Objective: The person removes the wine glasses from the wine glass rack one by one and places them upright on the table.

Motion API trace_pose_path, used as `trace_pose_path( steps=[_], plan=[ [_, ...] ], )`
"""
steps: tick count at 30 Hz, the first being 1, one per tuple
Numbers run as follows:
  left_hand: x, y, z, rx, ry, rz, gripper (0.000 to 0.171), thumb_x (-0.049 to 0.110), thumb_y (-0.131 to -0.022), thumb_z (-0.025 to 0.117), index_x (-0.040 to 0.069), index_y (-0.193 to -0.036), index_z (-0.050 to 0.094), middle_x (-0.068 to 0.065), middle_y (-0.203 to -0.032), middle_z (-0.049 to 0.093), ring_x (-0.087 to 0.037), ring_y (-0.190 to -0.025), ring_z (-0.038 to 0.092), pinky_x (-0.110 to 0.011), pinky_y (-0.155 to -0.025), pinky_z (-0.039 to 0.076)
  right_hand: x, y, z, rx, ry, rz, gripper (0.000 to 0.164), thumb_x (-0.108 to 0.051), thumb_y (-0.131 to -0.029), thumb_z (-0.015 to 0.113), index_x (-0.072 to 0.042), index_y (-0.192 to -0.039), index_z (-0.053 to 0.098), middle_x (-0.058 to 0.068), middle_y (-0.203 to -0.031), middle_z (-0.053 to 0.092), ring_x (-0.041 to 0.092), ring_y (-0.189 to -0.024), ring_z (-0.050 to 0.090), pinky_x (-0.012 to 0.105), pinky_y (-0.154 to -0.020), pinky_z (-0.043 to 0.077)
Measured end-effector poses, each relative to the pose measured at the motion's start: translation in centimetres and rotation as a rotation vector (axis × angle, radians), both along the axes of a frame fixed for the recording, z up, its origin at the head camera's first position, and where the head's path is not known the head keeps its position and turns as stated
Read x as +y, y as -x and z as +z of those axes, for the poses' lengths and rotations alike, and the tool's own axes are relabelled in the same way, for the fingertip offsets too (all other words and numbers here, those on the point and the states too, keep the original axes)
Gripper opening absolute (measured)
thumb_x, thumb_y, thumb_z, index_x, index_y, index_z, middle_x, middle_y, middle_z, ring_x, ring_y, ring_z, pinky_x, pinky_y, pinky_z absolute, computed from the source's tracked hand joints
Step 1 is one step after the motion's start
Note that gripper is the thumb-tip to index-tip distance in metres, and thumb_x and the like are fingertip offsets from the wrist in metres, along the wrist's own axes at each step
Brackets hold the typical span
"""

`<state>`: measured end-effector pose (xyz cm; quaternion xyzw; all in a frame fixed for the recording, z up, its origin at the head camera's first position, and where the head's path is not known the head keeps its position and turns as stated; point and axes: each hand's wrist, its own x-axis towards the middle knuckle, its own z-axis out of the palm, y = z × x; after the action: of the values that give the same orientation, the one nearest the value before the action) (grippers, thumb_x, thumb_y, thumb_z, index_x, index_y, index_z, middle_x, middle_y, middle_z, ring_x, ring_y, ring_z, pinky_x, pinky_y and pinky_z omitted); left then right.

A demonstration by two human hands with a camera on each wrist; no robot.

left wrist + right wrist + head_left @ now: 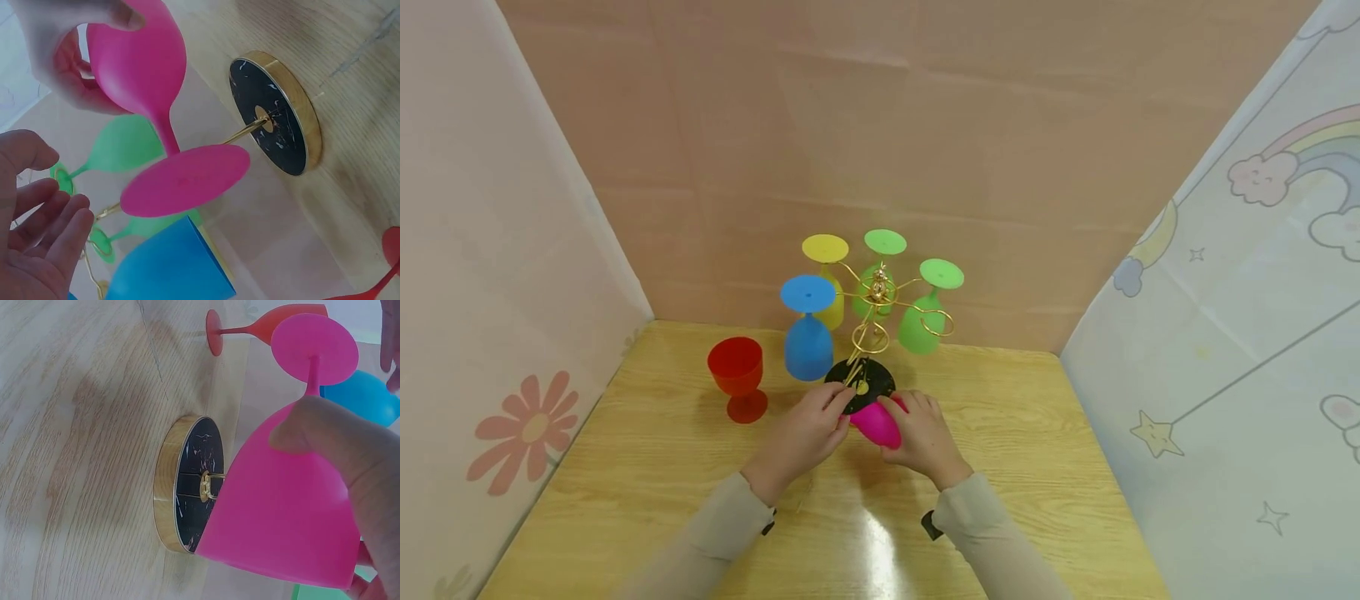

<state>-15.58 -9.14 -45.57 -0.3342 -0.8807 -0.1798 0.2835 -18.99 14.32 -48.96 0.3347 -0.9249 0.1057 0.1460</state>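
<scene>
Clock directions in the head view are read from the pink goblet (877, 423). At 3 o'clock the right hand (925, 429) grips its bowl, thumb across the outside, fingers wrapped round the far wall. The goblet is tilted, its foot (187, 181) toward 9 o'clock, beside the left hand (807, 429). That hand has its fingers loosely bent around nothing, with a gap between them and the foot in the left wrist view. In the head view the left hand covers the foot; in the right wrist view it is cut off at 2 o'clock. The pink goblet's mouth faces away, so its inside cannot be made out.

Just beyond, at 12 o'clock, is the round black base (872, 379) of a gold stand (878, 287); whether the goblet touches it, I cannot tell. Between 9 and 10 o'clock a red goblet (736, 371) stands upright on the wooden table (1015, 467), only red wall visible inside; the left wrist view crops it at 4 o'clock.

Farther off, goblets hang upside down from the stand, mouths out of sight: blue (808, 350) between 10 and 11, yellow (825, 248) at 11, partly behind the blue, light green (922, 325) at 1, and another green (885, 242) at 12, partly behind the gold wire.
</scene>
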Motion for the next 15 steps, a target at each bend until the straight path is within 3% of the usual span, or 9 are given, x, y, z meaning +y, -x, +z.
trace_pose_path(
  steps=[8,15],
  plan=[
    [1.4,0.7,0.0,-0.131,0.156,0.017,0.055,0.018,-0.085,0.084,-0.004,-0.131,0.062,-0.021,-0.125,0.062,-0.034,-0.113,0.063,-0.036,-0.089,0.058,0.0,0.1,0.1,0.037,-0.027,0.007,0.075,-0.033,-0.064,0.091,-0.010,-0.131,0.066,0.012,-0.119,0.064,0.031,-0.110,0.057,0.051,-0.096,0.046],
    [2.7,0.8,-0.3,-0.171,0.372,0.123,0.051,0.024,-0.090,0.080,-0.001,-0.131,0.062,-0.018,-0.125,0.064,-0.030,-0.109,0.067,-0.032,-0.086,0.059,-0.1,0.3,0.1,0.045,-0.025,0.011,0.077,-0.035,-0.061,0.093,-0.009,-0.129,0.066,0.011,-0.118,0.064,0.030,-0.109,0.058,0.050,-0.096,0.046]
  ],
)
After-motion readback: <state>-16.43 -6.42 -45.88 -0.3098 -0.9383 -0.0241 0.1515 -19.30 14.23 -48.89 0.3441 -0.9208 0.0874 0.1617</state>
